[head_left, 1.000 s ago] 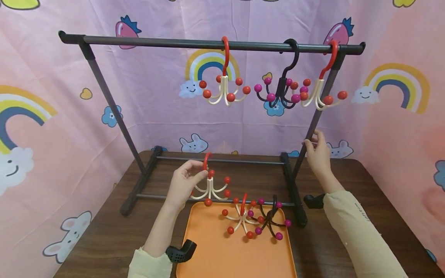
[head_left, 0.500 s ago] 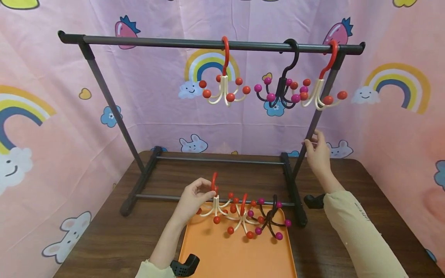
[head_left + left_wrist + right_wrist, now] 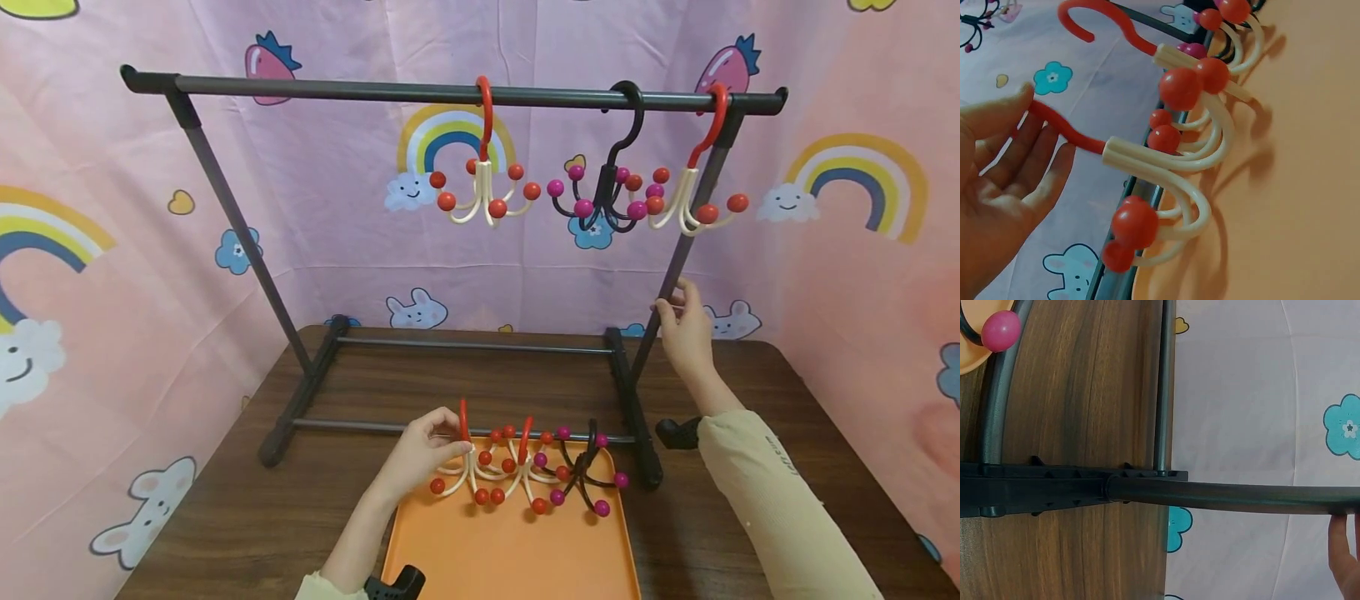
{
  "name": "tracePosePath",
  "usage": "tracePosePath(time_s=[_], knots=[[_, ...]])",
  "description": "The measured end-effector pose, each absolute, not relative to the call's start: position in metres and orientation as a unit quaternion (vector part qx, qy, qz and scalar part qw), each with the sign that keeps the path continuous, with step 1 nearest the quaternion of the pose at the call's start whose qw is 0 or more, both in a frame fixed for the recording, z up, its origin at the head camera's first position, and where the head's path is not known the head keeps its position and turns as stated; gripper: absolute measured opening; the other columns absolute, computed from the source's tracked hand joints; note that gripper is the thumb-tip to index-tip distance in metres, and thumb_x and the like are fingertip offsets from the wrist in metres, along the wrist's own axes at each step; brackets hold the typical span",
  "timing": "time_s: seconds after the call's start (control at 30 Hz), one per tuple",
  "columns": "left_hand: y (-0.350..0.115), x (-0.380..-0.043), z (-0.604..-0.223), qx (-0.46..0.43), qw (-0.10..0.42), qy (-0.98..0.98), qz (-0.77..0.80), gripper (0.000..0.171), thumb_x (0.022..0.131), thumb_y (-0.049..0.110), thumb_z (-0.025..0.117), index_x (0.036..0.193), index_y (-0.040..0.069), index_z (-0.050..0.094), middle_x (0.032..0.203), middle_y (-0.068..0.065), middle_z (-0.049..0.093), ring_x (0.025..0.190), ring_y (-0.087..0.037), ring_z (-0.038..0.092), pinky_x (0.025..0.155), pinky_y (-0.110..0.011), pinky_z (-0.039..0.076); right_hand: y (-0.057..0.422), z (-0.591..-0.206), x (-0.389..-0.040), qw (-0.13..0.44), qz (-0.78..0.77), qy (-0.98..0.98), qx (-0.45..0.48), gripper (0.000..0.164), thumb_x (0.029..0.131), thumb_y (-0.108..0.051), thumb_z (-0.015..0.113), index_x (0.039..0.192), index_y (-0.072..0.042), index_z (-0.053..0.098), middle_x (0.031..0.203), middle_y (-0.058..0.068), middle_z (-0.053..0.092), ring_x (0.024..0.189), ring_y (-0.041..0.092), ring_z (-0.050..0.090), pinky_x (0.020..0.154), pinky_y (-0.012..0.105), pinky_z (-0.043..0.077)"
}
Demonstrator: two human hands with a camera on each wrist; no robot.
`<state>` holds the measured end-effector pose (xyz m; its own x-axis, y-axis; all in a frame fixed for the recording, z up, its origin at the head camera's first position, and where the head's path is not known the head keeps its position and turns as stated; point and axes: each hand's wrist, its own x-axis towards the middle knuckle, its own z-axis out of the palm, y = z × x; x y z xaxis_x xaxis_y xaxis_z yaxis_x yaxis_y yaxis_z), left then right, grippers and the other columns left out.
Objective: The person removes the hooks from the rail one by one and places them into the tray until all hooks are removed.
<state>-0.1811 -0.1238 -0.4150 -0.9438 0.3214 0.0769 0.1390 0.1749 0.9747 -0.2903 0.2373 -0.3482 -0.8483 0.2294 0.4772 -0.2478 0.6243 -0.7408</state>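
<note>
My left hand (image 3: 422,454) pinches the red hook of a cream multi-arm hanger (image 3: 1166,164) with red balls on its arm tips. Its arms are down at the back left of the orange tray (image 3: 510,550). Right beside it on the tray sits a second cream hanger (image 3: 524,473) with a red hook; their arms overlap in the head view. A black hanger (image 3: 582,468) with magenta balls lies to the right of that. My right hand (image 3: 686,333) grips the right upright (image 3: 1235,495) of a dark clothes rack, thumb in front, other fingers partly hidden behind the post.
From the rack's top bar (image 3: 315,89) hang a cream hanger (image 3: 483,187), a black hanger (image 3: 606,196) and another cream hanger (image 3: 686,200) at the right end. The rack's lower rails cross the wooden table (image 3: 217,500) behind the tray. Patterned cloth surrounds the table.
My left hand has carried the cream hanger down and to the right, from above the rack's front rail to the tray beside the second cream one. The right hand has stayed on the upright.
</note>
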Motion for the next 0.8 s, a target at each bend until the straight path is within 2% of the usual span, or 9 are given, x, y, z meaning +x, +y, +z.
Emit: tracePosePath(time_s=[0.17,0.33,0.43,0.53,0.67,0.8], knots=[[-0.129,-0.185,-0.431,0.185,0.103,0.764,0.610,0.020,0.074,0.016,0.065,0.088,0.008,0.053,0.091,-0.009,0.056,0.088,-0.021,0.056,0.071,-0.032,0.048,0.237,-0.347,-0.291,0.274,0.437,-0.856,0.009,0.031,0.090,-0.020,0.040,0.120,-0.014,0.035,0.102,0.015,0.056,0.092,0.029,0.055,0.070,0.041,0.044],[-0.133,-0.187,-0.431,0.214,0.094,0.806,0.543,0.018,0.074,0.016,0.065,0.088,0.015,0.054,0.093,-0.002,0.055,0.093,-0.019,0.054,0.080,-0.039,0.043,0.238,-0.346,-0.290,0.272,0.440,-0.856,0.009,0.032,0.090,-0.020,0.039,0.121,-0.014,0.035,0.102,0.015,0.056,0.092,0.029,0.055,0.069,0.040,0.044],[-0.135,-0.192,-0.423,0.211,0.057,0.845,0.487,0.015,0.075,0.016,0.064,0.087,0.018,0.055,0.091,0.003,0.055,0.091,-0.017,0.054,0.081,-0.039,0.042,0.238,-0.347,-0.289,0.267,0.441,-0.857,0.007,0.032,0.090,-0.021,0.039,0.122,-0.014,0.034,0.103,0.015,0.056,0.093,0.030,0.054,0.070,0.041,0.044],[-0.136,-0.200,-0.405,0.184,0.010,0.872,0.453,0.014,0.077,0.017,0.063,0.088,0.020,0.056,0.089,0.006,0.056,0.087,-0.013,0.055,0.077,-0.033,0.045,0.238,-0.347,-0.289,0.261,0.442,-0.858,0.004,0.033,0.091,-0.021,0.038,0.123,-0.015,0.033,0.104,0.015,0.055,0.094,0.030,0.054,0.071,0.041,0.044],[-0.137,-0.211,-0.366,0.161,-0.046,0.884,0.436,0.013,0.079,0.020,0.061,0.091,0.020,0.057,0.091,0.006,0.057,0.084,-0.010,0.055,0.073,-0.030,0.046,0.237,-0.347,-0.289,0.262,0.439,-0.859,0.005,0.033,0.091,-0.021,0.038,0.122,-0.015,0.033,0.103,0.014,0.055,0.093,0.029,0.054,0.069,0.039,0.044],[-0.136,-0.222,-0.322,0.174,-0.098,0.881,0.430,0.014,0.080,0.021,0.059,0.093,0.018,0.056,0.094,0.004,0.058,0.086,-0.011,0.055,0.074,-0.031,0.046,0.236,-0.347,-0.289,0.264,0.438,-0.860,0.006,0.033,0.091,-0.021,0.038,0.122,-0.015,0.033,0.102,0.014,0.055,0.093,0.028,0.054,0.067,0.038,0.044]])
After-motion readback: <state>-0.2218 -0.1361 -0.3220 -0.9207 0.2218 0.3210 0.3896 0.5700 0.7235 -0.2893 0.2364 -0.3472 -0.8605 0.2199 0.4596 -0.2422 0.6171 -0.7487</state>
